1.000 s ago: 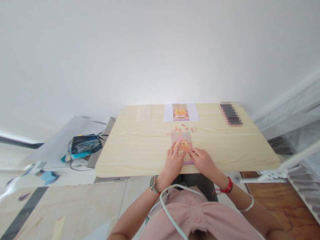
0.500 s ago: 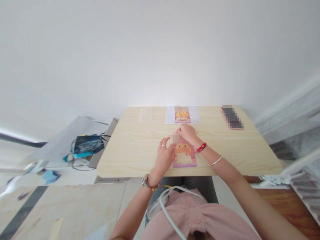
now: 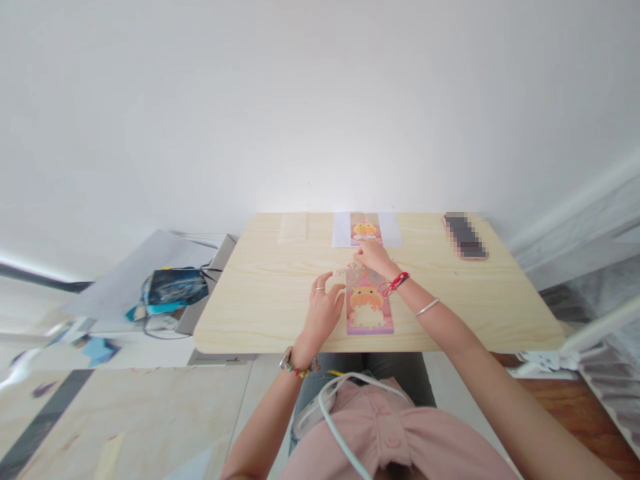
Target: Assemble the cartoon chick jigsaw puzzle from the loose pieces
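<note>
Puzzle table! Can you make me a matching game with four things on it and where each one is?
Things:
1. phone
2. puzzle
3. white paper
4. loose pieces

Places:
A. at the far edge of the table, around the middle
B. just past the puzzle's far end
C. near the far right corner
D. close to the near edge, with a pale gap in its picture

Right pairs: 1-C, 2-D, 3-A, 4-B.
</note>
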A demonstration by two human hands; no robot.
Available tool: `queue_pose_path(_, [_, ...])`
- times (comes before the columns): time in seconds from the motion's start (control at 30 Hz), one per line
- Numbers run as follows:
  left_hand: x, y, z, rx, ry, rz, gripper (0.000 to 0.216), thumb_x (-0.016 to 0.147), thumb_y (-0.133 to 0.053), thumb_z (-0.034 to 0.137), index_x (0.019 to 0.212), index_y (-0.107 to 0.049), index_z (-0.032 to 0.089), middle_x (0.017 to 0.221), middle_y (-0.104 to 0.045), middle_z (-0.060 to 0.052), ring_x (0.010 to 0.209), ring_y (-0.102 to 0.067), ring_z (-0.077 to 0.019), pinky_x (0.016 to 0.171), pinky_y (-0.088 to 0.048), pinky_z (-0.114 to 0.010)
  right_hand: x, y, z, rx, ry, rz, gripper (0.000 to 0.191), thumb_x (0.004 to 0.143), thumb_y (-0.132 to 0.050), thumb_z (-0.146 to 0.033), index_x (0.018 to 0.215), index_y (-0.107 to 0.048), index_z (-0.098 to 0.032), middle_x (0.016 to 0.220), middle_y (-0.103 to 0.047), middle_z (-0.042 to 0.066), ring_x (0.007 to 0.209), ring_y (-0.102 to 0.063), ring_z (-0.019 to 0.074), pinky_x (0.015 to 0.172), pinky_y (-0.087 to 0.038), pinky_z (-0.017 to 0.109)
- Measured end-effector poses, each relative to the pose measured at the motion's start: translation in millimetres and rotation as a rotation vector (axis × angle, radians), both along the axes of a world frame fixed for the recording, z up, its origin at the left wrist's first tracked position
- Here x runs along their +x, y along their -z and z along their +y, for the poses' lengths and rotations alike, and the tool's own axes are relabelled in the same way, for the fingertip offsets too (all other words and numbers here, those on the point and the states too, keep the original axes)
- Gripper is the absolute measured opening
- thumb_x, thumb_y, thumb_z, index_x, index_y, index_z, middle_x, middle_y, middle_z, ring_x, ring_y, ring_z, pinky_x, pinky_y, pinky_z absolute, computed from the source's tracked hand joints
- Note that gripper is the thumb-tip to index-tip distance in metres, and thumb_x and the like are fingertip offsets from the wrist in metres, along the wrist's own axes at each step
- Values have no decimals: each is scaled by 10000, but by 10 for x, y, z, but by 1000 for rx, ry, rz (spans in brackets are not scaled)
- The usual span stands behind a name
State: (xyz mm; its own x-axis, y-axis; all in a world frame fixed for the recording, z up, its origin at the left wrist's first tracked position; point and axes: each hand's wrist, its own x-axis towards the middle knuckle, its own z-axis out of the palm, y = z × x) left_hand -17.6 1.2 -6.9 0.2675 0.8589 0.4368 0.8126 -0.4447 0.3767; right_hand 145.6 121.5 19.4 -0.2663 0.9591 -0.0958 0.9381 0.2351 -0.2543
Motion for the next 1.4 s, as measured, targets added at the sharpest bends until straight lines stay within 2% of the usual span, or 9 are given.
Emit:
queue_pose_path(0.23, [-10,18,12,-23,-9,-8,173,798,-479,152,933,-580,191,1152,-400,-100,1115,-385,-246,920,-394,-449,261,9,-113,71,-17,107,249,790,-437,-236,667,-629,-134,670,-609,48,638,-520,130,592,-336,223])
queue_pose_path(0.4, [1,24,39,-26,-10,0,179,799,-482,162,948,-576,196,1155,-393,-101,1115,-383,-251,923,-391,-458,244,80,-304,80,77,-28,251,785,-473,-335,719,-610,-136,780,-609,76,670,-528,148,542,-313,232])
queue_pose_path(0.5, [15,17,57,-24,-4,4,183,805,-479,172,961,-573,195,1163,-386,-102,1120,-382,-251,929,-383,-462,164,101,-319,111,96,-93,198,794,-464,-275,797,-602,-133,866,-597,94,742,-543,168,573,-332,241])
queue_pose_path(0.73, [-23,-3,77,-10,-19,18,180,805,-480,171,955,-579,186,1160,-391,-113,1129,-377,-260,923,-388,-462,256,57,-223,106,-149,-17,170,808,-446,-150,864,-606,-149,932,-562,84,824,-532,158,718,-369,255])
queue_pose_path(0.87, [-33,-7,131,3,-24,17,189,802,-484,162,960,-587,175,1158,-391,-119,1131,-373,-259,934,-381,-451,331,60,-232,133,-139,40,170,817,-454,-175,884,-610,-164,944,-543,72,868,-518,153,755,-374,251])
queue_pose_path(1.0, [35,-65,386,-2,27,49,186,781,-515,148,937,-611,179,1157,-406,-112,1130,-375,-251,950,-370,-433,285,97,-239,146,-55,-30,215,803,-509,-315,852,-609,-131,923,-546,99,860,-523,188,739,-394,280])
queue_pose_path(1.07, [106,-107,590,-16,28,67,164,777,-527,157,901,-629,193,1180,-411,-102,1140,-369,-253,961,-356,-441,255,121,-219,142,-69,-46,201,807,-504,-297,841,-612,-130,912,-555,101,830,-531,187,731,-398,287])
queue_pose_path(1.23, [319,-120,1033,-125,103,156,136,746,-561,165,831,-660,202,1217,-427,-97,1172,-347,-265,943,-373,-440,277,172,-119,195,-196,19,192,827,-476,-249,767,-623,-141,857,-570,92,739,-535,171,696,-407,301])
queue_pose_path(1.4, [408,-39,1189,-172,147,214,135,740,-554,159,814,-652,216,1187,-464,-85,1182,-342,-248,932,-382,-441,384,213,-13,328,-388,50,206,841,-473,-228,715,-613,-145,788,-572,78,732,-515,167,709,-404,317])
